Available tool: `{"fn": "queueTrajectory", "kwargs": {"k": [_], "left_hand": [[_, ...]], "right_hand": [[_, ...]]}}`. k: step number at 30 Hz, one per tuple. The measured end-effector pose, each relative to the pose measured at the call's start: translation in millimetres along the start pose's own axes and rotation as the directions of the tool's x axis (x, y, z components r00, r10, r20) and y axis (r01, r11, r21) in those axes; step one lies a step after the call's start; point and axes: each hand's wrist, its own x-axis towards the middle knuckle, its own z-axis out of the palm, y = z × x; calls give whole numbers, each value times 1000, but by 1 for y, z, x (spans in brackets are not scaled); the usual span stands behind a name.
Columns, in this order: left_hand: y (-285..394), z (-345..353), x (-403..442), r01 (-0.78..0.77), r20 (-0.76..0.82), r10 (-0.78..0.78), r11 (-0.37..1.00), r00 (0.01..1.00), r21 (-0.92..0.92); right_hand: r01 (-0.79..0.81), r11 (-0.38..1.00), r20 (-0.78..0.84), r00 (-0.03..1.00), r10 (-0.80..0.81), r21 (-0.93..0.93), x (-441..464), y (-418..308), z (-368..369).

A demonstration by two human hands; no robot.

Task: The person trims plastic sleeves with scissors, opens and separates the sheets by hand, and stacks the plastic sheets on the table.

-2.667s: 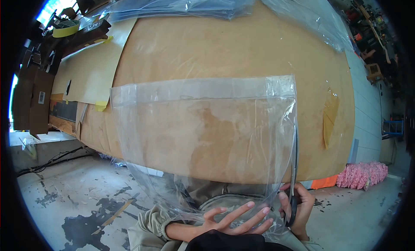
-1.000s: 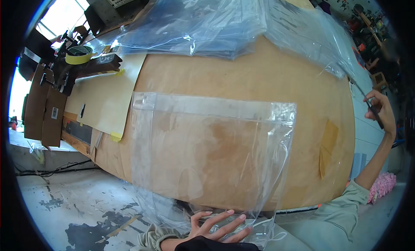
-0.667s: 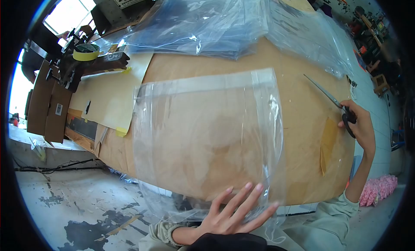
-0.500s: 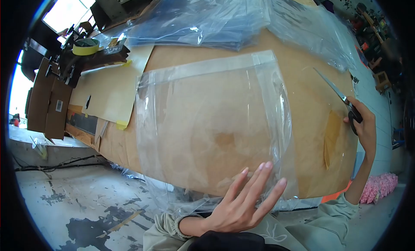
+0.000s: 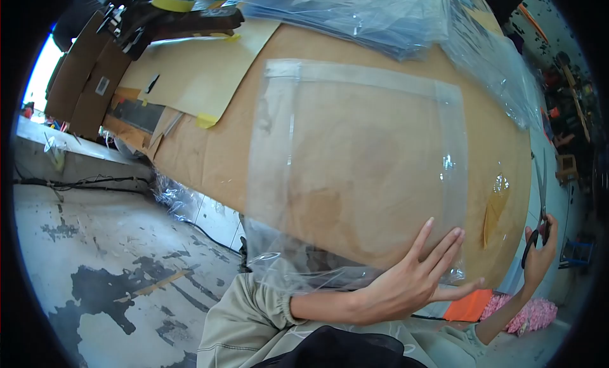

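Observation:
A clear plastic sheet (image 5: 361, 133), with the look of a flat bag with taped-looking borders, lies on the brown paper-covered table. Its near edge hangs over the front. My left hand (image 5: 406, 282) rests on its lower right part with the fingers spread. My right hand (image 5: 539, 257) grips a pair of scissors (image 5: 543, 197) by the black handles, out past the table's right edge. The blades point away from me and look slightly apart. A crumpled strip of brown tape (image 5: 495, 209) lies on the table between the sheet and the scissors.
More clear plastic (image 5: 355, 16) is piled along the back. At the left are a tape dispenser (image 5: 184, 25) with a yellow-green roll, a cream board (image 5: 203, 76) and a cardboard box (image 5: 85, 82). A pink fluffy bundle (image 5: 523, 314) lies below the right edge.
The plastic sheet now lies turned and flatter, with my left hand farther right on it. The scissors have moved from above the table to beyond its right edge. The view has shifted.

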Motion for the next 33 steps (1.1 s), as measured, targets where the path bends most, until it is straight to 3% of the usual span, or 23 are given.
{"fn": "queueTrajectory", "kwargs": {"k": [4, 7, 10, 11, 15, 17, 19, 20, 21, 22, 23, 24, 27, 29, 30, 33], "left_hand": [[3, 8, 3, -6, -20, 5, 997, 1000, -79], [7, 24, 10, -76, -124, 57, 985, 991, -156], [26, 36, 11, -155, -331, 110, 981, 937, -113], [33, 32, 5, -192, -331, 154, 977, 931, -87], [35, -14, -49, -288, -404, 255, 957, 878, -21], [6, -28, -95, -207, -563, 322, 943, 761, 259], [3, -10, -157, 247, -724, 15, 935, 690, 254], [0, -9, -172, 449, -808, -296, 893, 509, -45], [-1, -10, -174, 483, -751, -573, 785, 329, -388], [-1, -10, -176, 421, -609, -785, 593, 112, -687], [3, -7, -166, 202, -345, -939, 341, 17, -918], [6, -5, -156, -53, -35, -999, 34, 3, -998], [14, -10, -142, -298, 250, -870, -395, 425, -869], [12, -20, -141, -151, 249, -847, -355, 469, -923], [10, -26, -142, -74, 250, -834, -327, 492, -942], [11, -38, -153, -78, 95, -944, -125, 316, -989]], "right_hand": [[-152, 922, 114, 986, 118, 355, -17, -26, -3], [-102, 842, 143, 989, 30, 529, -28, -61, 2], [-176, 893, 276, 959, 61, 414, -35, -107, 4], [-190, 910, 304, 950, 75, 368, -36, -118, 4], [6, 942, 209, 975, -80, 335, -44, -135, 11], [63, 940, 219, 965, -143, 334, -47, -135, 10], [140, 931, 213, 952, -221, 338, -50, -135, 11], [175, 918, 158, 957, -244, 354, -52, -136, 15], [153, 898, 147, 962, -231, 412, -55, -135, 19], [137, 874, 132, 966, -221, 466, -57, -133, 23], [122, 849, 119, 970, -211, 514, -59, -131, 25], [110, 855, 136, 969, -205, 506, -59, -134, 25], [56, 874, 224, 957, -185, 483, -61, -143, 26], [0, 885, 327, 929, -172, 466, -63, -145, 25], [-119, 865, 406, 908, -104, 488, -66, -151, 24], [19, 878, 344, 916, -207, 479, -75, -158, 29]]}}
